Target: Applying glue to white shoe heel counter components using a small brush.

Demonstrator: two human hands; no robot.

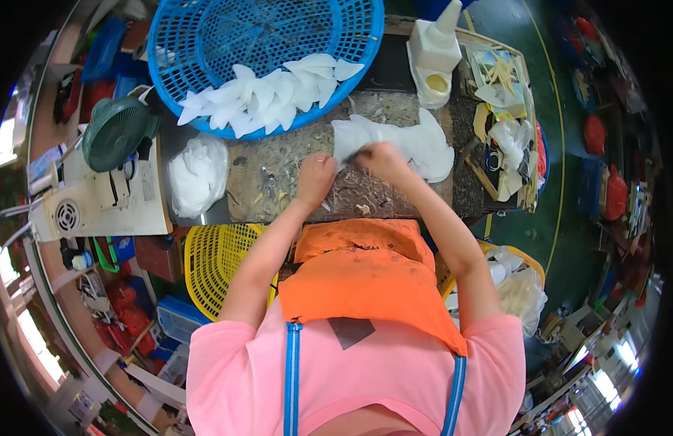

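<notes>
Over the stained work board (271,156) my two hands work close together. My right hand (384,163) is closed round a small dark tool (357,155), whose kind I cannot make out. Its tip is close to the edge of a white petal-shaped piece. My left hand (317,177) has its fingers pressed together at the lower left corner of the white pieces; what they pinch is hidden. Overlapping white petal-shaped pieces (424,144) lie in a row beyond and to the right of my hands.
At the far side a blue plastic basket (162,69) holds more white pieces (267,96). A white nozzle bottle (436,43) stands far right, beside a cluttered tray (529,80). To the left are a filled plastic bag (198,174) and a green fan (118,134). Yellow baskets (206,265) sit below.
</notes>
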